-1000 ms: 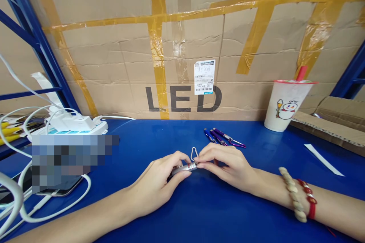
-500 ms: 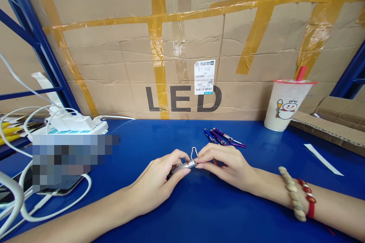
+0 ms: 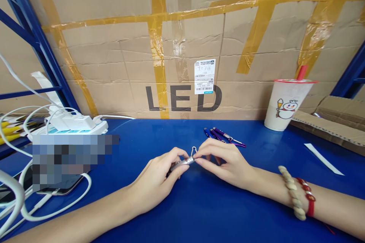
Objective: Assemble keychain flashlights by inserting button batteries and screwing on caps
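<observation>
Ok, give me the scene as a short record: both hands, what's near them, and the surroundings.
Left hand: grips a silver tube
Right hand: thumb and fingertips at the tube's far end, beside a wire loop
Beyond right hand: blue and purple tubes
Surface: blue table
Right side: cup with red straw; white strip
Left side: phone, white cables
Behind: taped cardboard marked LED

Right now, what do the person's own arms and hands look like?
The left hand and right hand are ungloved; no sleeves show. The right wrist wears a beige beaded bracelet and a red cord bracelet, beaded in red and silver.
</observation>
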`<state>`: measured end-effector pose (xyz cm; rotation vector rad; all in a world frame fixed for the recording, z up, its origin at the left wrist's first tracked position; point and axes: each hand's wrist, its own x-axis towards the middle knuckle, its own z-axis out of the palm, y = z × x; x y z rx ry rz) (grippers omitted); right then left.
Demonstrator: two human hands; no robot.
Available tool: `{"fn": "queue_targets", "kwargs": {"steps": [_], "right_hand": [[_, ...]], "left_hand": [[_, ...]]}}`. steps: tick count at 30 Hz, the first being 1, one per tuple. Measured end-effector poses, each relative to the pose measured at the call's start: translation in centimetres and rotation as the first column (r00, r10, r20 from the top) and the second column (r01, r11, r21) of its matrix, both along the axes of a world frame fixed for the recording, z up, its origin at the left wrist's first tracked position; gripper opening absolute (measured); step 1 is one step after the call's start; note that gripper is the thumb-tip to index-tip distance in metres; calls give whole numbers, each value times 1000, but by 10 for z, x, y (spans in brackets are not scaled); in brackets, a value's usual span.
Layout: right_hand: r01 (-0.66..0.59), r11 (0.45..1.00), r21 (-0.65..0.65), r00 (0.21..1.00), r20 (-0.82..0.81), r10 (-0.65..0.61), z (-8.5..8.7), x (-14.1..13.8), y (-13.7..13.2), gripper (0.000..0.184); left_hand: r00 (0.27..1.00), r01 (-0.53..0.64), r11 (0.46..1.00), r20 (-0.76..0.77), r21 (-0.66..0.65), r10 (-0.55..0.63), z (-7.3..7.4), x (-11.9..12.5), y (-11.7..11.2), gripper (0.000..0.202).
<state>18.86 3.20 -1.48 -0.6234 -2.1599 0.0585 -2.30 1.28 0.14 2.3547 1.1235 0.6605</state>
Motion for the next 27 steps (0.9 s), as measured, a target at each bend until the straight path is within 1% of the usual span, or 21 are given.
{"fn": "queue_targets", "kwargs": {"steps": [2, 4, 7, 10, 13, 18, 22, 24, 27], "right_hand": [[118, 992, -41, 992, -33, -120, 1, 0, -1, 22], [214, 973, -85, 976, -25, -216, 3, -1, -2, 28], [311, 945, -99, 950, 64, -306, 4, -1, -3, 36], [385, 919, -88, 917, 151, -369, 3, -2, -2, 40], [411, 905, -107, 903, 180, -389, 3, -2, -1, 39], [468, 881, -74, 880, 129, -457, 2, 0, 2, 27], [533, 844, -63, 836, 190, -514, -1, 1, 7, 18], [547, 834, -72, 824, 225, -520, -3, 1, 9, 18], [541, 836, -95, 826, 244, -508, -4, 1, 9, 21]], "left_hand": [[1000, -19, 1000, -1, -9, 19, 0, 0, 0, 23], [1000, -29, 1000, -4, -13, 29, 0, 0, 0, 23], [1000, -28, 1000, 4, -12, 28, 1, 0, 0, 23], [1000, -27, 1000, 10, -15, 27, 1, 1, 0, 23], [1000, -29, 999, 4, -18, 29, 1, 1, 0, 24], [1000, -31, 999, -2, -21, 31, 1, 1, 0, 23], [1000, -24, 1000, 17, -16, 25, 0, 0, 0, 25], [999, -25, 1000, 21, -10, 25, -2, 0, 1, 26], [999, -30, 1000, 18, -6, 31, -4, 0, 3, 26]]}}
